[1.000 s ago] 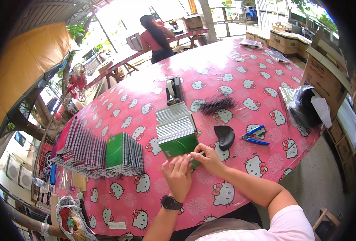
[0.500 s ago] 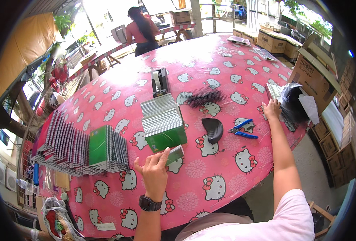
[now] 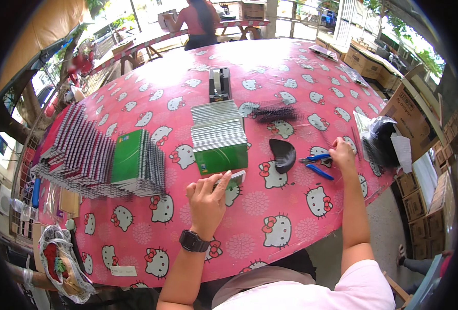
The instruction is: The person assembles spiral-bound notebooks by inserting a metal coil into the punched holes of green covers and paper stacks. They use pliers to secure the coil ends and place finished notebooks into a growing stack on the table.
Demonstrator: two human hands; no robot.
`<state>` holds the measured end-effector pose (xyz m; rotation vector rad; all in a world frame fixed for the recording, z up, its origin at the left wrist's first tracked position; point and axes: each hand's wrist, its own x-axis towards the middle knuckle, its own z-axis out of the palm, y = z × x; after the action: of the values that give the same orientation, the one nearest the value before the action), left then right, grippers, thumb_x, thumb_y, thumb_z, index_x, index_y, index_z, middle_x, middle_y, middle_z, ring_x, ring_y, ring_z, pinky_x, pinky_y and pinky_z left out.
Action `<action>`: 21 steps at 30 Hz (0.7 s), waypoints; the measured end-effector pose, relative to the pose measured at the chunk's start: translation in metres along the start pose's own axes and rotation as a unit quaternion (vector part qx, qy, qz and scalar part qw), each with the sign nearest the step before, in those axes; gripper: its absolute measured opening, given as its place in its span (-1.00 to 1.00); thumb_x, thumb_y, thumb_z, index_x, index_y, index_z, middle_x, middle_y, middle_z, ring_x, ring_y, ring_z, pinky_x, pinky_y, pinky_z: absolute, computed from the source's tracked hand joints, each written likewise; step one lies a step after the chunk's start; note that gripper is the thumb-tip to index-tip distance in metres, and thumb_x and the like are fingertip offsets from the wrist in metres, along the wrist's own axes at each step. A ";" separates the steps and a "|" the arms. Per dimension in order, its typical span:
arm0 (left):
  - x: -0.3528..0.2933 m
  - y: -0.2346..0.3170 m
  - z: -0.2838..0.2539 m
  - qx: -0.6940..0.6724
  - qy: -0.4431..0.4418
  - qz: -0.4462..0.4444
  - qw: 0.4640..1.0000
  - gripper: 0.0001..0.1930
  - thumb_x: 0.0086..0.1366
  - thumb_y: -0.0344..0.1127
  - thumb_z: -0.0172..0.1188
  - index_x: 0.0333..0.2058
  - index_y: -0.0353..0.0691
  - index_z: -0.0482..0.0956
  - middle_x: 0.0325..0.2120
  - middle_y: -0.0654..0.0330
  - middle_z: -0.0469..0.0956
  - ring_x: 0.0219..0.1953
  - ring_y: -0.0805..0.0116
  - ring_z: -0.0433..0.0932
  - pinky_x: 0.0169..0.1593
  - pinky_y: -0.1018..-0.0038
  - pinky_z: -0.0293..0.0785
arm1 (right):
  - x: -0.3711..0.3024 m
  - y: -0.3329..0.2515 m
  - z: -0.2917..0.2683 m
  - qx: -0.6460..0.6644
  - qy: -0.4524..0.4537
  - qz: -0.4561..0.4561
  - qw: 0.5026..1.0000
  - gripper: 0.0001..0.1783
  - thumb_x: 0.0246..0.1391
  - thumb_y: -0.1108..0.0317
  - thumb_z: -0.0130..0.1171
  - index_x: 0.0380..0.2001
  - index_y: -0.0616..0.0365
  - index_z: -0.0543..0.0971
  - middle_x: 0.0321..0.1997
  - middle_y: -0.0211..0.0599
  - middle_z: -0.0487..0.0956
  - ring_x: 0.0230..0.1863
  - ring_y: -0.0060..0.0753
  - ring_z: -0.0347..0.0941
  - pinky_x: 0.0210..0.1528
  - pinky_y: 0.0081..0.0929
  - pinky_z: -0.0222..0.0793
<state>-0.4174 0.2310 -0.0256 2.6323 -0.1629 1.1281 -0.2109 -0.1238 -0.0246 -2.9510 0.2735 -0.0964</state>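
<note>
Two hands work over one pink-covered desk (image 3: 249, 223) in the head view, and we count outward from them. Our left grip (image 3: 206, 199) is closed on one small green-and-white booklet (image 3: 236, 179), just in front of the middle stack, its fingers hiding part of the booklet from us. Our right grip (image 3: 343, 154) has its fingertips pinched on one thin dark coil (image 3: 325, 138), right by one pair of blue-handled cutters (image 3: 319, 171). We see three groups of notebooks, packed too tightly for an exact count: one middle stack (image 3: 220, 156) with a green cover facing us, one green spiral-bound row (image 3: 129, 157) to the left, and one maroon spiral-bound row (image 3: 76, 150) just beside that. We also count one tape dispenser (image 3: 219, 87), one heap of dark coils (image 3: 276, 113), one black curved piece (image 3: 283, 156) and one wrist watch (image 3: 192, 241). One co-worker (image 3: 200, 21) is at another desk beyond. As for writing, the front green cover bears a small coloured mark at its lower left corner, too small for us to make out; one pale slip (image 3: 124, 271) carries faint writing; one large carton (image 3: 408, 109) has dark print on its side.
</note>
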 end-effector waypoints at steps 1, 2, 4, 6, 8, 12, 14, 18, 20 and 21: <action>0.001 0.001 0.001 -0.001 0.005 -0.001 1.000 -0.62 0.09 -0.46 0.21 -0.07 0.02 0.61 -0.30 0.38 0.56 -0.29 0.44 0.46 -0.13 0.42 0.19 | 0.001 -0.001 0.002 -0.007 0.039 -0.019 0.999 -0.66 -0.07 0.15 0.25 -0.22 0.05 0.52 -0.18 -0.33 0.58 0.06 -0.20 0.38 0.03 -0.13 0.32; 0.001 0.001 0.002 -0.001 0.011 -0.003 1.000 -0.64 0.10 -0.45 0.21 -0.09 0.02 0.62 -0.31 0.39 0.56 -0.29 0.45 0.46 -0.14 0.42 0.18 | 0.008 -0.004 0.009 -0.016 0.078 -0.041 0.996 -0.65 -0.06 0.14 0.25 -0.22 0.06 0.52 -0.18 -0.32 0.58 0.05 -0.20 0.39 0.03 -0.12 0.33; 0.001 -0.001 0.002 0.003 0.011 -0.002 1.000 -0.64 0.09 -0.44 0.22 -0.09 0.02 0.63 -0.32 0.40 0.56 -0.30 0.45 0.46 -0.14 0.42 0.18 | 0.024 -0.012 0.029 -0.014 0.151 -0.109 0.982 -0.65 -0.06 0.17 0.25 -0.22 0.10 0.52 -0.20 -0.25 0.58 0.01 -0.16 0.41 0.03 -0.14 0.33; 0.002 -0.001 0.002 -0.007 0.019 -0.002 1.000 -0.65 0.08 -0.45 0.22 -0.11 -0.01 0.63 -0.34 0.40 0.56 -0.32 0.44 0.45 -0.14 0.43 0.18 | 0.040 -0.026 0.047 0.009 0.219 -0.202 0.955 -0.67 -0.06 0.26 0.25 -0.21 0.17 0.51 -0.23 -0.12 0.57 -0.07 -0.08 0.44 0.02 -0.20 0.34; 0.001 -0.001 0.001 -0.026 0.023 -0.005 0.999 -0.65 0.07 -0.47 0.21 -0.13 -0.02 0.63 -0.36 0.40 0.56 -0.33 0.44 0.45 -0.14 0.43 0.18 | 0.051 -0.033 0.047 0.071 0.181 -0.262 0.945 -0.70 -0.04 0.34 0.22 -0.21 0.18 0.50 -0.24 -0.10 0.56 -0.11 -0.07 0.45 -0.02 -0.18 0.34; 0.002 -0.003 -0.001 -0.044 0.018 -0.031 0.998 -0.69 0.07 -0.45 0.22 -0.17 -0.01 0.65 -0.34 0.42 0.57 -0.30 0.48 0.46 -0.11 0.42 0.18 | 0.039 -0.052 0.020 0.243 0.225 -0.239 0.913 -0.71 -0.02 0.55 -0.01 -0.16 0.20 0.43 -0.32 -0.06 0.49 -0.22 -0.10 0.45 -0.16 -0.23 0.35; 0.001 -0.007 -0.005 -0.045 0.038 -0.036 0.998 -0.68 0.05 -0.49 0.21 -0.18 -0.04 0.64 -0.36 0.41 0.57 -0.33 0.45 0.46 -0.15 0.44 0.18 | -0.007 -0.078 -0.010 0.332 0.197 -0.251 0.888 -0.66 -0.05 0.61 -0.08 -0.14 0.20 0.41 -0.37 -0.09 0.46 -0.29 -0.10 0.43 -0.20 -0.24 0.33; -0.003 -0.008 -0.001 -0.050 0.043 -0.037 0.997 -0.71 0.04 -0.46 0.24 -0.21 -0.05 0.65 -0.39 0.42 0.58 -0.36 0.46 0.45 -0.18 0.44 0.18 | -0.107 -0.136 -0.007 0.376 -0.002 -0.336 0.864 -0.67 0.09 0.52 -0.08 -0.04 0.16 0.37 -0.29 -0.03 0.49 -0.26 -0.07 0.45 -0.20 -0.25 0.35; -0.002 -0.006 0.001 -0.055 0.043 -0.029 0.997 -0.72 0.05 -0.44 0.25 -0.21 -0.05 0.65 -0.40 0.44 0.59 -0.37 0.47 0.44 -0.18 0.44 0.18 | -0.138 -0.155 -0.002 0.345 -0.044 -0.347 0.871 -0.71 0.18 0.42 -0.07 -0.02 0.15 0.35 -0.24 0.04 0.51 -0.24 0.04 0.48 -0.22 -0.19 0.37; -0.001 -0.004 0.000 -0.060 0.039 -0.023 0.997 -0.73 0.05 -0.42 0.25 -0.21 -0.04 0.65 -0.40 0.44 0.59 -0.38 0.47 0.44 -0.18 0.44 0.17 | -0.147 -0.160 0.000 0.345 -0.067 -0.342 0.872 -0.72 0.22 0.37 -0.06 -0.01 0.15 0.35 -0.21 0.08 0.52 -0.24 0.11 0.48 -0.23 -0.15 0.38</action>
<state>-0.4168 0.2349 -0.0272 2.4708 -0.1472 1.1662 -0.3264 0.0589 -0.0030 -2.1806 -0.6930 -0.0586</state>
